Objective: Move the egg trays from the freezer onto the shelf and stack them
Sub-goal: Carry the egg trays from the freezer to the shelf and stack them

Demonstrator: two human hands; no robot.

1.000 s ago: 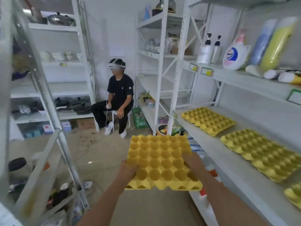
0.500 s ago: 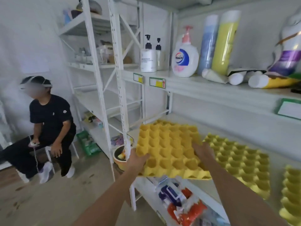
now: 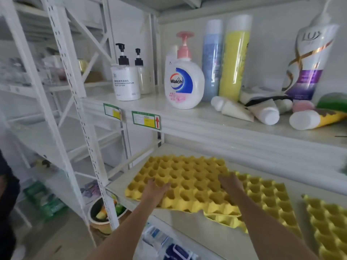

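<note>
I hold a yellow egg tray (image 3: 187, 181) with both hands over the white middle shelf (image 3: 120, 182). My left hand (image 3: 156, 191) grips its near left edge and my right hand (image 3: 230, 182) grips its near right side. The tray sits low over the shelf's left end and overlaps the left part of a second yellow egg tray (image 3: 266, 199) lying on the shelf. Whether another tray lies hidden under the held one I cannot tell. A third yellow egg tray (image 3: 328, 226) lies further right, cut off by the frame edge.
The upper shelf (image 3: 206, 121) carries pump bottles (image 3: 125, 79), a Walch soap bottle (image 3: 184, 81), tall spray cans (image 3: 234, 59) and lying tubes (image 3: 262, 111). A white rack upright (image 3: 80, 117) stands at left. A bowl (image 3: 105, 212) sits below; a seated person's dark clothing (image 3: 7, 194) shows at far left.
I have stepped closer to the shelf and turned right. The held tray went from in front of the shelf down onto its left end, over the trays lying there.
</note>
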